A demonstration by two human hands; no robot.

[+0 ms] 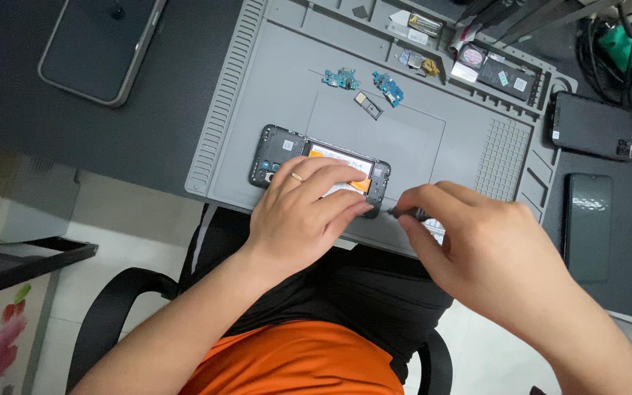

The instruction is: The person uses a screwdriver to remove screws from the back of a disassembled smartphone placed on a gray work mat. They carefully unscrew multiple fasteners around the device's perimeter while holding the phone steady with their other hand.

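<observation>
Even, soft light falls from overhead, bright enough to show fine detail. Shadows are faint, only a thin one under the fingers (pixel 345 201). Dull glare sits on the dark phone screens (pixel 588 219) right of the fingers. Focus is sharp mid-frame; wide-angle stretching bends the edges and enlarges the near forearms.

bare forearms, gold ring, orange shirt

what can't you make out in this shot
Head view only:
- Near half of the opened phone: under the left hand.
- Tool tip: too small, pinched in the right hand.
- Small boards on the mat: too small for detail.
- Tools at the top edge: cut off.
</observation>
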